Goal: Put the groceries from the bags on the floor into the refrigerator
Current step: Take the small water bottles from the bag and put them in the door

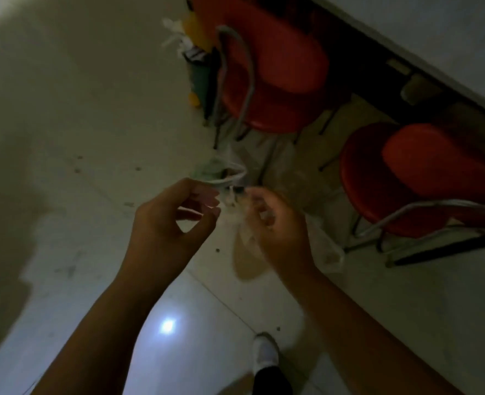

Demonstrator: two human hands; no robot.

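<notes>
- Over on the left, I am looking down at bare pale floor tiles, dim, with a bright light reflection near the bottom.
- Left of centre, I am holding my left hand up with the fingers curled and thumb nearly meeting them; it is pinching nothing that I can make out, just hovering beside the bag's handles.
- At the centre, a clear plastic bag is hanging from my right hand, whose fingers are pressed together on its knotted top; motion blur is hiding the exact grip. It is hanging above the floor, and I cannot tell what is inside.
- Just beyond my hands, a second bag with white loops is sitting on the floor by a chair leg.
- Further right, two red chairs are standing against a white wall.
- Judging the risk: the thin film could tear or slip while I am working the knot, dropping the groceries; the dim light and blur are making a fumble likelier.
- Reading labels: no writing or brand is legible anywhere.
</notes>
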